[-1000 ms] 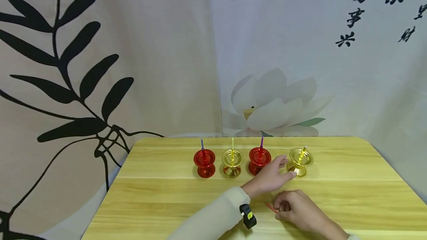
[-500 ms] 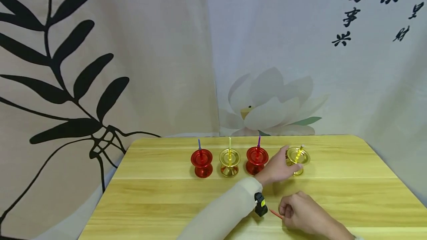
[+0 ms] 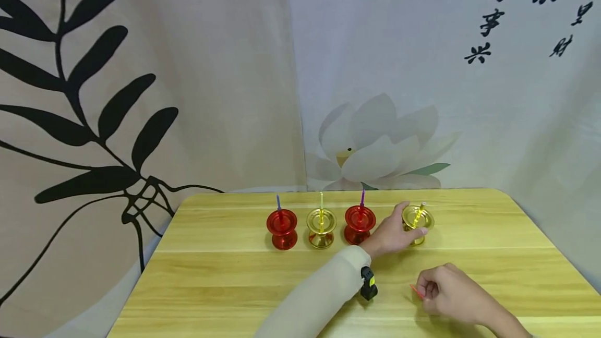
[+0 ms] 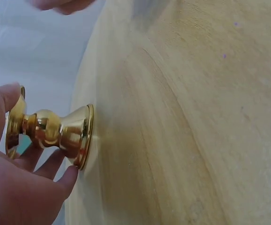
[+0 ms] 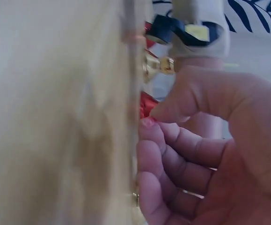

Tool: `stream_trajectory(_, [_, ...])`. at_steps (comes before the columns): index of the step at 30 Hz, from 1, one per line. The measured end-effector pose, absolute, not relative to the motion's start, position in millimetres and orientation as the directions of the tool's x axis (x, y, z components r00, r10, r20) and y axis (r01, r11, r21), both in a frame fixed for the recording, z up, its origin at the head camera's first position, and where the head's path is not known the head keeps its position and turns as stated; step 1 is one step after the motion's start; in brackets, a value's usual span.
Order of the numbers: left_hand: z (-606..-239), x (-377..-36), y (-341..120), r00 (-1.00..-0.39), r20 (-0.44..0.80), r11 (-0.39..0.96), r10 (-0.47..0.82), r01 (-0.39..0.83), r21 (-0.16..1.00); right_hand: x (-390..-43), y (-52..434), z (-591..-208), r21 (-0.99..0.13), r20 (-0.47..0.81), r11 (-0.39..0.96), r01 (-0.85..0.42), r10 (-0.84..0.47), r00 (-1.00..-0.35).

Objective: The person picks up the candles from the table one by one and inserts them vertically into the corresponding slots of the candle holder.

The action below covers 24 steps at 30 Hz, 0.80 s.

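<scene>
My left hand point(image 3: 392, 232) grips the rightmost gold candle holder point(image 3: 426, 220), which stands upright on the table with a thin yellow candle point(image 3: 419, 215) leaning in its cup. In the left wrist view, the thumb lies at the cup rim of this gold holder point(image 4: 48, 129) and the fingers curl round behind its stem and foot. Nearer the front, my right hand point(image 3: 455, 293) pinches a thin red candle point(image 3: 415, 290) between thumb and index finger, just above the table. Most of the red candle is hidden by the fingers; only its end shows.
Left of the held holder stand a red candle holder point(image 3: 360, 219) with a purple candle, a gold one point(image 3: 321, 221) with a yellow candle, and another red one point(image 3: 282, 223) with a blue candle. A printed curtain point(image 3: 235, 67) hangs behind the wooden table point(image 3: 211, 275).
My left hand has moved right and taken hold of the gold candle holder. The right hand has shifted right with the red candle, away from the left wrist. The view has panned slightly right.
</scene>
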State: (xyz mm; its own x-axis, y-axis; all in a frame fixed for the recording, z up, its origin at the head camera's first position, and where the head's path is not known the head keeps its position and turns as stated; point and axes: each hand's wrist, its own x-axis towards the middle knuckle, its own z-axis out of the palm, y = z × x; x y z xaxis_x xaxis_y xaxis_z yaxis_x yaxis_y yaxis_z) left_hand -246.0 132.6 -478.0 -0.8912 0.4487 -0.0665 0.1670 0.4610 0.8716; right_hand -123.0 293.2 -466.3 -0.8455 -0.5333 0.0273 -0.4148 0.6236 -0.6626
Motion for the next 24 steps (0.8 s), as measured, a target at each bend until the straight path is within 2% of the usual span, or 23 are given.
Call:
stream_trajectory(7, [-480.4, -245.4, 129.0, -0.889, -0.057, 0.462, 0.455, 0.18, 0.869, -138.3, 298.5, -451.0, -0.612, 0.213, 0.632, -0.475, -0.447, -0.869])
stream_trajectory(17, [-485.5, -240.3, 112.4, -0.867, 0.006, 0.361, 0.498, 0.213, 0.908, -168.7, 289.8, -431.4, -0.668, 0.271, 0.666, -0.334, -0.2, -0.942])
stream_trajectory(24, [-485.8, -235.0, 105.1, -0.871, -0.018, 0.357, 0.49, 0.182, 0.916, -189.6, 285.9, -422.4, -0.682, 0.388, 0.642, -0.351, -0.09, -0.917])
